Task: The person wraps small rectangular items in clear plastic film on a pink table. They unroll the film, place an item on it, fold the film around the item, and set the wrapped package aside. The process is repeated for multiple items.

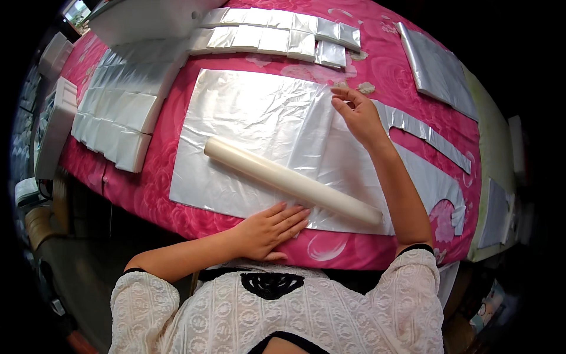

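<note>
A large translucent white plastic bag [236, 112] with cut-out handles at its right end lies flat on the table, its middle partly folded. Across it rests a long cream-white tube [283, 177], slanting from upper left to lower right. My left hand [273, 230] lies flat with fingers stretched over the bag's near edge, just below the tube. At the bag's far edge, my right hand [355, 112] has thumb and forefinger closed on the top of the folded plastic.
Pink flowered cloth [159, 186] covers the table. Folded plastic packets [274, 41] line the far side, and stacked white packets [121, 118] stand at the left near a white foam box [144, 20]. A silvery folded plastic stack [439, 74] lies at the far right.
</note>
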